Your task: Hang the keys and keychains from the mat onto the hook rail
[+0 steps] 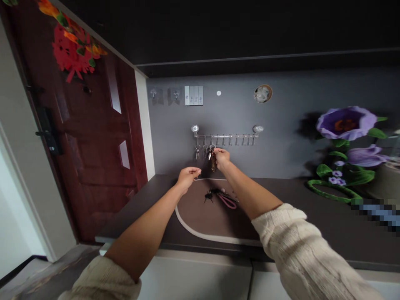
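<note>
My right hand is closed at a bunch of keys on a ring, which hangs at the third hook of a metal hook rail. A brown patterned tag dangles beside those keys. Lower and to the left, my left hand is pinched shut above the mat; whatever lies in its fingertips is too small to make out. Two more sets of keys, the left keys and the middle keys, hang on the rail's first hooks. Black keys with a pink strap lie on a brown mat.
Purple knitted flowers stand at the right of the dark counter. A black shelf overhangs it. Two clear wall hooks and a white switch panel are above the rail. A dark red door is at left.
</note>
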`<state>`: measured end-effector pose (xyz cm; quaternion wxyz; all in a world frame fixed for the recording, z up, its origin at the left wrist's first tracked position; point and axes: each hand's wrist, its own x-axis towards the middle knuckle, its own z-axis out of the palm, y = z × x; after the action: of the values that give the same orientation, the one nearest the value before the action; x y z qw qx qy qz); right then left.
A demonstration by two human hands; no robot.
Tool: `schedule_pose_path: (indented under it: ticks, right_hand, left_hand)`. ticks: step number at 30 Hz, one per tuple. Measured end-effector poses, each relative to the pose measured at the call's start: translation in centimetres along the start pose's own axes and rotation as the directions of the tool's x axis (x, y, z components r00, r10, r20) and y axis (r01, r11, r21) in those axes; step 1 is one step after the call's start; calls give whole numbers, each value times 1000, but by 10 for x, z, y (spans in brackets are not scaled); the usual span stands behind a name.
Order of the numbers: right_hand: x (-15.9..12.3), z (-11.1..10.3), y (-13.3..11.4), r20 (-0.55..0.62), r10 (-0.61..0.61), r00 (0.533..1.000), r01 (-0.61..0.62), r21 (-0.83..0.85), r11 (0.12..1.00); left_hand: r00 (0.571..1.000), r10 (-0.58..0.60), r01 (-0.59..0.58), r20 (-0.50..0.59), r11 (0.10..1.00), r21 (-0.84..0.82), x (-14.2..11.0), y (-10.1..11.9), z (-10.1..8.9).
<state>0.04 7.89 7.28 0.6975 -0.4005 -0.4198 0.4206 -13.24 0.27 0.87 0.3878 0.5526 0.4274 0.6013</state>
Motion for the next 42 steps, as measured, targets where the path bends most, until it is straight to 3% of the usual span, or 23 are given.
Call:
schedule_pose_path:
  ticks: [6, 14, 18, 21, 24, 30, 39, 42]
  right_hand:
    - [-6, -5, -3, 55, -3, 998, 7, -67, 998]
    - [-34, -28, -17, 168, 56, 984, -25, -178, 984]
    - [-54, -40, -19, 273, 97, 957, -32, -233, 972]
    - [-71, -51, -13, 361, 86, 929, 42, -333, 942]
    - [-84, -63, -4, 474, 109, 874, 135, -451, 882]
    - [-80, -81, 15, 698, 193, 690, 328, -538, 776]
    - [-79, -80, 16, 817, 187, 546, 577, -529, 622]
    - [-79, -80, 17, 832, 173, 527, 622, -516, 588]
  left_hand:
    - [999, 2, -3, 42, 999, 39, -4, 3, 0]
    - [990, -32, 21, 140, 997, 73, -8, 6, -1]
    - [981, -33, 10, 190, 993, 121, -9, 5, -3]
    - [966, -48, 9, 253, 988, 155, -12, 6, -4]
    - [951, -73, 14, 301, 981, 193, -16, 8, -5]
    - [920, -161, 67, 358, 963, 261, -21, 9, -7]
    - [906, -209, 101, 368, 951, 291, -20, 6, -10]
    - [903, -212, 102, 373, 951, 293, -19, 4, -11]
